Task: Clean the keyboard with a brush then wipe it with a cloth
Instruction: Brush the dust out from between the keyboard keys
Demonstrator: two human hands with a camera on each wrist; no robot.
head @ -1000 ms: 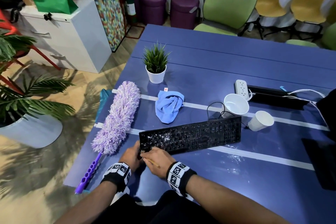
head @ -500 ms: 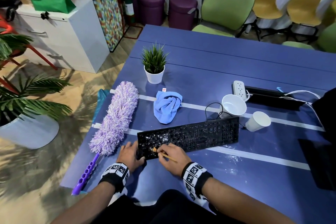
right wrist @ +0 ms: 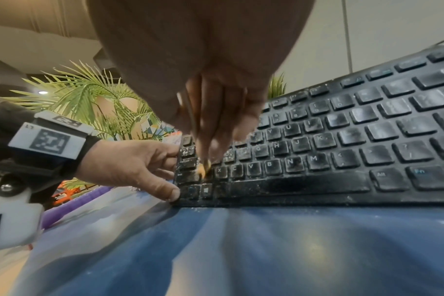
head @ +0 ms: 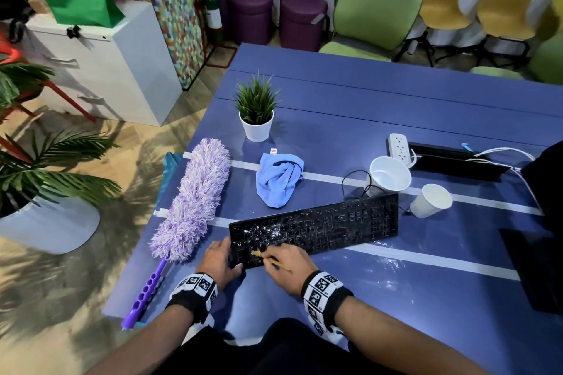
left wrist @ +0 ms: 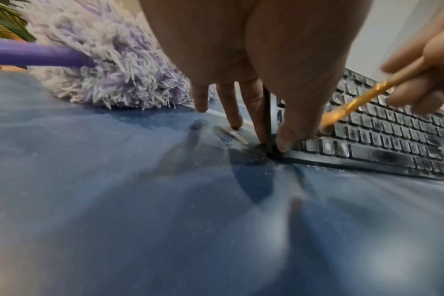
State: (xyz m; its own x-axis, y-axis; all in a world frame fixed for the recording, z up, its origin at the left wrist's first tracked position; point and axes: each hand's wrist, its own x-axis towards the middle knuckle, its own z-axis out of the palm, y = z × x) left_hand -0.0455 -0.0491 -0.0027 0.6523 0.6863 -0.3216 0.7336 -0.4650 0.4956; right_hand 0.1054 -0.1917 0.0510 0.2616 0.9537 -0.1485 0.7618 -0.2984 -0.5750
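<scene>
A black keyboard point(head: 335, 222) dusted with white powder lies slantwise on the blue table point(head: 335, 94). My left hand point(head: 217, 259) holds its left end, with the thumb point(left wrist: 289, 138) on the front left corner and the fingers point(right wrist: 170, 154) against the side edge. A small brush point(head: 268, 256) with a golden handle point(left wrist: 363, 96) is pinched in my right hand point(head: 286, 265). Its bristles point(right wrist: 203, 168) touch the keys near the lower left of the keyboard point(right wrist: 342, 140). A crumpled blue cloth point(head: 278, 176) lies behind the keyboard, untouched.
A fluffy purple duster point(head: 195, 198) lies left of the keyboard, close to the table's left edge. Behind are a potted plant point(head: 256, 113), two tipped white cups point(head: 390, 173) point(head: 431, 201), a power strip point(head: 399, 146) and cables. White powder is scattered on the table at front right.
My right hand has shifted a little to the right along the keyboard's front left keys with the brush. The left hand has stayed on the keyboard's left end.
</scene>
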